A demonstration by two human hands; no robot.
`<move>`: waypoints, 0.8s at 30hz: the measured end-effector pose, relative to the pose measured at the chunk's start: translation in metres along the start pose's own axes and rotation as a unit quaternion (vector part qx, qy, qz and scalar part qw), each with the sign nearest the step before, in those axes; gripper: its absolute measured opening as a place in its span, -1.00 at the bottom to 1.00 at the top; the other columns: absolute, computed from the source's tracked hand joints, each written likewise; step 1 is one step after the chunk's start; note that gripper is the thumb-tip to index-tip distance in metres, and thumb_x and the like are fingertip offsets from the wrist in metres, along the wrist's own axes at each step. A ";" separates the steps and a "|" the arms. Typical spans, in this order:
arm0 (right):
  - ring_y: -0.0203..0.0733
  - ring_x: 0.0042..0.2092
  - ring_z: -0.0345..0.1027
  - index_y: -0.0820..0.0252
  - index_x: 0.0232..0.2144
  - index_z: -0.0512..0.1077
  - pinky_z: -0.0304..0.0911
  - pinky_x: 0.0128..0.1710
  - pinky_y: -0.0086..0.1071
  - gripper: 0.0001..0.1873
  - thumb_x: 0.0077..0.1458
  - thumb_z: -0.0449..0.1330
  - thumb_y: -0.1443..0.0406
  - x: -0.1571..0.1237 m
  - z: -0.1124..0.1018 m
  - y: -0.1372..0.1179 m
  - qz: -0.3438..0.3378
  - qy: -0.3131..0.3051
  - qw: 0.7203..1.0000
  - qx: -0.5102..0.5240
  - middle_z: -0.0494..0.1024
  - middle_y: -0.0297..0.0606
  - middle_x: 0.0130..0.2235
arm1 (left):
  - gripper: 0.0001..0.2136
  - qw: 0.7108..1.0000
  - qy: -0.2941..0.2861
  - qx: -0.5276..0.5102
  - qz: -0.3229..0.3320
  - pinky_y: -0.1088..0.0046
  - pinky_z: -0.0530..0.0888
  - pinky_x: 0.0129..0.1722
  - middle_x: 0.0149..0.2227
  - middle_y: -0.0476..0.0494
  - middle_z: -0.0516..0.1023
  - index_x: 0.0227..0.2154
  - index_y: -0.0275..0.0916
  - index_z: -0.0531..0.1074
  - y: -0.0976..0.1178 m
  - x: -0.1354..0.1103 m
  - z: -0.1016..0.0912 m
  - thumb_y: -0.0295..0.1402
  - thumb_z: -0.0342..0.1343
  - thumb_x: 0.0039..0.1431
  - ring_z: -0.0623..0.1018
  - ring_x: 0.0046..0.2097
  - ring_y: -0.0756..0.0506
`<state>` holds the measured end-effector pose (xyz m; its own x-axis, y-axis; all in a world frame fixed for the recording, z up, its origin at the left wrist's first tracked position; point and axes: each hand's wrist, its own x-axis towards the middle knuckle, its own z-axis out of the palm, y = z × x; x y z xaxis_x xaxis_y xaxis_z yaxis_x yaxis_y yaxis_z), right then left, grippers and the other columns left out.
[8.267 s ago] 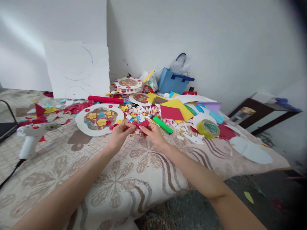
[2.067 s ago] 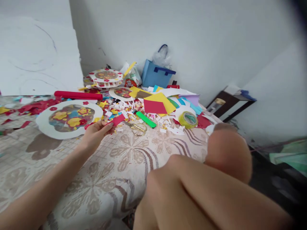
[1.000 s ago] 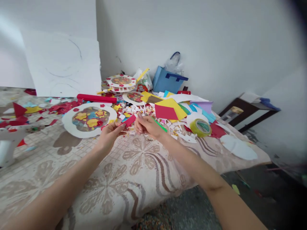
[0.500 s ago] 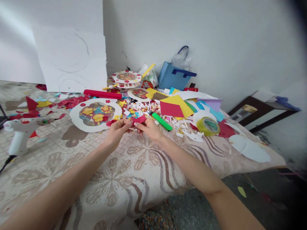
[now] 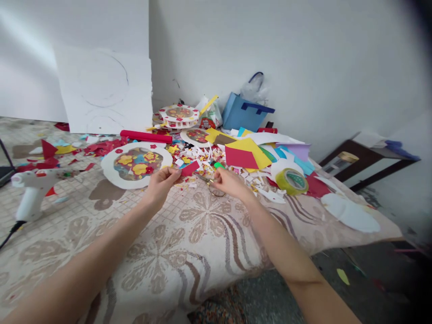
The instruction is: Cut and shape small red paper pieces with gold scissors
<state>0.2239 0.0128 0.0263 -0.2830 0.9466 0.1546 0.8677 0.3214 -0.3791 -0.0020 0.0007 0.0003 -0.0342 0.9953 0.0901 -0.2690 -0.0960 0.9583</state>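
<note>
My left hand (image 5: pixel 164 182) pinches a small red piece of craft foam or paper (image 5: pixel 191 168) by its left end. My right hand (image 5: pixel 230 182) is closed round a pair of scissors (image 5: pixel 216 192); one handle loop hangs below the fingers and the blades point left, just under the red piece. Behind the right hand, a green marker-like stick (image 5: pixel 218 165) is mostly hidden. Left of the hands lies a white scalloped disc (image 5: pixel 110 173) with yellow, red and blue flowers in its middle.
A white glue gun (image 5: pixel 29 198) with a cord is at the left. Paper scraps (image 5: pixel 202 155), coloured sheets (image 5: pixel 241 157) and a yellow tape roll (image 5: pixel 292 181) cover the table's back and right. Farther back are a decorated drum-like piece (image 5: pixel 180 114) and a blue bag (image 5: pixel 243 114).
My hands have moved apart. The right hand has let go of the red piece, shifted right and taken hold of the scissors; the left hand keeps the red piece.
</note>
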 end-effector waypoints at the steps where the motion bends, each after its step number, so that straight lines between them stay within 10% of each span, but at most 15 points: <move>1: -0.19 -0.36 0.32 0.20 -0.34 0.35 0.06 -0.45 -0.41 -0.83 -0.04 0.20 0.28 -0.001 0.000 0.000 0.001 -0.031 0.999 -0.035 0.46 -0.26 -0.39 | -0.75 1.000 0.001 -0.003 -0.001 0.47 0.39 -0.30 -0.55 0.02 0.43 -0.58 -0.27 0.36 0.001 0.000 0.000 -0.23 0.29 -0.13 0.45 -0.44 0.03; 11: 0.00 -0.12 0.35 0.28 -0.01 0.23 0.16 -0.31 -0.33 -0.51 -0.05 0.14 0.39 -0.003 0.012 -0.004 0.001 -0.073 0.987 -0.145 0.45 -0.03 -0.14 | -0.71 0.998 -0.011 -0.023 -0.064 0.46 0.43 -0.32 -0.54 -0.05 0.48 -0.57 -0.31 0.37 0.007 -0.001 0.002 -0.22 0.32 -0.19 0.47 -0.43 0.02; 17: -0.19 -0.32 0.34 0.21 -0.18 0.26 0.12 -0.40 -0.40 -0.63 -0.12 0.18 0.39 -0.001 0.003 0.001 0.033 -0.011 0.997 0.068 0.44 -0.26 -0.33 | -0.72 0.997 -0.012 -0.029 -0.073 0.50 0.43 -0.37 -0.56 -0.04 0.47 -0.58 -0.31 0.36 0.009 -0.002 0.002 -0.25 0.32 -0.19 0.47 -0.46 0.04; 24: -0.44 -0.56 0.12 0.23 -0.47 0.28 0.02 -0.56 -0.49 -0.57 -0.17 0.25 0.00 0.005 0.013 -0.016 0.089 -0.038 0.809 0.579 0.24 -0.45 -0.54 | -0.70 0.994 -0.067 -0.004 -0.085 0.50 0.44 -0.37 -0.55 -0.05 0.50 -0.56 -0.30 0.39 0.002 -0.007 0.006 -0.18 0.32 -0.19 0.49 -0.47 0.03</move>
<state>0.2037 0.0127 0.0214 -0.2585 0.9653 -0.0376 -0.0549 -0.0536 -0.9971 0.0034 -0.0066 0.0030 0.1412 0.9893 -0.0364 -0.2682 0.0736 0.9606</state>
